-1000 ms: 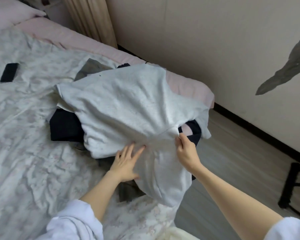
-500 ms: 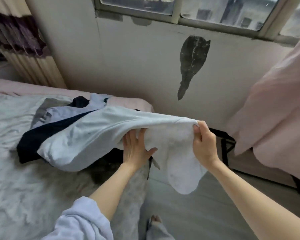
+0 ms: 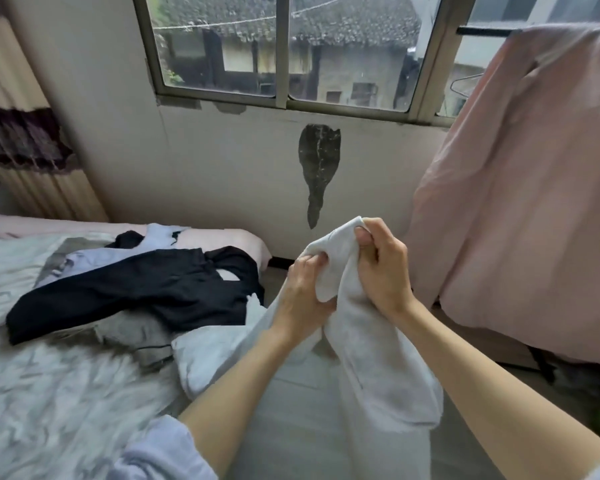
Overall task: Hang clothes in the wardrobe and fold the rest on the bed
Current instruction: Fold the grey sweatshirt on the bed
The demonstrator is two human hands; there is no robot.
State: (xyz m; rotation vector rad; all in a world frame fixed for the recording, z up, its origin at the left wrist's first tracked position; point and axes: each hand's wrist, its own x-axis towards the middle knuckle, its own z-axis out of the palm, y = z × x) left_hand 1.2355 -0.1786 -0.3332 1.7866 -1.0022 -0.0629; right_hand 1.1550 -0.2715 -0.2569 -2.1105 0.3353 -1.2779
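Note:
A white garment [image 3: 371, 358] hangs in front of me, lifted off the bed. My left hand [image 3: 303, 292] grips a bunch of its cloth near the top. My right hand [image 3: 383, 263] pinches the top edge just beside it, fingers curled round the fabric. The garment's lower end trails back onto the bed edge at the left. On the bed [image 3: 49, 393] lies a black garment [image 3: 136, 289] across a pale blue piece [image 3: 90, 259] and a grey piece [image 3: 132, 332].
A pink sheet [image 3: 520, 202] hangs over a rack at the right, close to my right arm. The window [image 3: 284, 50] and wall stand ahead. A striped curtain [image 3: 18, 147] hangs at the far left. Grey floor runs between bed and rack.
I have lifted the white garment up off the pile, baring the black garment. My hands came together at its top edge, and my left hand now grips it. My view rose toward the window.

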